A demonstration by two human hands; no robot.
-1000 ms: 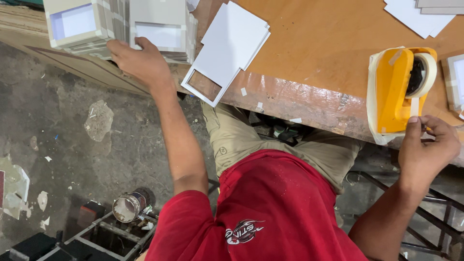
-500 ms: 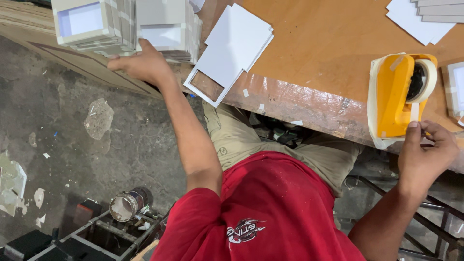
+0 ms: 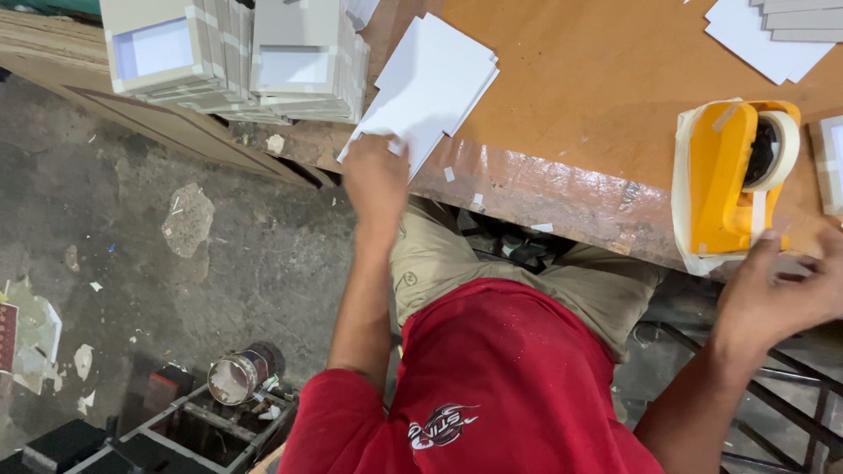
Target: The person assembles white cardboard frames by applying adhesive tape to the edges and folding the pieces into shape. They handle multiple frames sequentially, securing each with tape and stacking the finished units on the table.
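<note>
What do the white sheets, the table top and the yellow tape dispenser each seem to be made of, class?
White sheets: thin matte card or paper, flat with crisp edges. Table top: likely plywood or fibreboard, smooth brown, its front edge worn and glossy. Yellow tape dispenser: moulded plastic, slightly shiny, holding a pale tape roll.

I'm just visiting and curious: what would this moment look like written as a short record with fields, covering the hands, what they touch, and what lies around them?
Left hand: resting on the near corner of the white card stack, at the table edge
Right hand: at the foot of the yellow tape dispenser, fingers by the hanging tape end
Table: brown board top, worn front edge
Beside the card stack: piled grey window frames
Far right corner: more white sheets
Floor: tin can on rough concrete
</note>
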